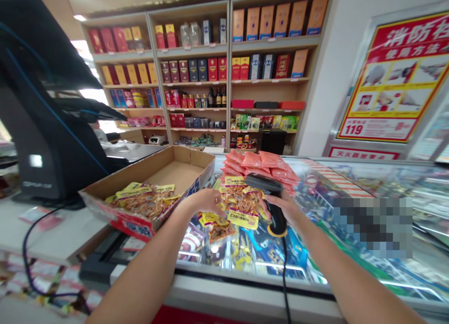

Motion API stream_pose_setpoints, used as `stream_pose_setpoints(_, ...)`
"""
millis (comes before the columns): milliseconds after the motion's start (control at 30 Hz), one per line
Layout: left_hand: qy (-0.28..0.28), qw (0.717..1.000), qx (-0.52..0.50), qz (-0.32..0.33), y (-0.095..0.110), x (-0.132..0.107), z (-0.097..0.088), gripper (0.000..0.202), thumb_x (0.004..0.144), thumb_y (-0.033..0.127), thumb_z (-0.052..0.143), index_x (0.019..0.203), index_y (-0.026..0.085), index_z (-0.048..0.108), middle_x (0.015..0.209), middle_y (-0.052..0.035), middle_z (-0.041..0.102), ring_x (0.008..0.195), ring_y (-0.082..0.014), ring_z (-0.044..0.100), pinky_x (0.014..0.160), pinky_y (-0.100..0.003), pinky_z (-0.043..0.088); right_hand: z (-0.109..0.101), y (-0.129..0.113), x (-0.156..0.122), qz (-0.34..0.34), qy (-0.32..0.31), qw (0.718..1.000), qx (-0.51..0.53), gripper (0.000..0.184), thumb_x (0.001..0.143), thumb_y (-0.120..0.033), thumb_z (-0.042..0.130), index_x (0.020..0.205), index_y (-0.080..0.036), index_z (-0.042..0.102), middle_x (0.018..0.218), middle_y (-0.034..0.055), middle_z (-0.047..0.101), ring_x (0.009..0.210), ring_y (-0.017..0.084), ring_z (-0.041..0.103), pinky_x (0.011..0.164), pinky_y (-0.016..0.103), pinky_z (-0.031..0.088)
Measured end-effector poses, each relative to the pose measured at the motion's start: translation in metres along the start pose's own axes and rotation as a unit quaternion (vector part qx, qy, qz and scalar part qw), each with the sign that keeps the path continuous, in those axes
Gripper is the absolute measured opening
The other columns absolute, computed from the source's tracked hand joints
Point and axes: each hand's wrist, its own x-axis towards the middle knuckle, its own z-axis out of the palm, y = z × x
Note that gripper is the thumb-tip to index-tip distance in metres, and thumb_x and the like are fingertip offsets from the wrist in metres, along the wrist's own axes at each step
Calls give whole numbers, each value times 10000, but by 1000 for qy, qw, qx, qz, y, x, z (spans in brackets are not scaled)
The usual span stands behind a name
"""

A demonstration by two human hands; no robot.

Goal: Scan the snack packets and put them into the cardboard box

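My right hand (285, 209) is wrapped round the handle of a black barcode scanner (268, 186), whose cord hangs down over the freezer's front. The scanner's head points left, over several yellow-edged snack packets (241, 203) with brown strips showing through clear windows. My left hand (206, 201) is closed at the left edge of these packets, thumb above and fingers partly hidden. Just below it, another snack packet (222, 231) lies on the freezer's glass top. Behind the packets is a pile of pink-orange packets (266, 160).
A cardboard box (189, 162) at the left holds more of the yellow packets. The glass-topped freezer (326, 193) spreads under everything. A black till screen (38, 104) stands far left. Shelves (196, 48) of boxed bottles line the back wall.
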Motion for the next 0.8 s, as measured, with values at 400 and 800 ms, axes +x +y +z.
stream_pose_setpoints(400, -229, 956, 182, 32, 28, -10, 0, 574, 519, 399, 870, 1037, 198, 725, 1012, -40, 718, 824, -200, 634, 637, -228, 407, -2, 5, 1, -5, 5, 1000, 9, 334, 711, -432, 764, 781, -169, 570, 566, -2, 597, 392, 120, 541, 363, 232, 440)
stream_pose_setpoints(800, -262, 941, 209, 53, 41, -15, 10, 556, 532, 374, 855, 1039, 194, 713, 1028, -54, 729, 836, -215, 654, 639, -245, 448, -4, 8, 2, 13, 12, 1000, 1, 366, 711, -442, 760, 871, -160, 589, 573, -16, 597, 383, 107, 521, 365, 226, 432)
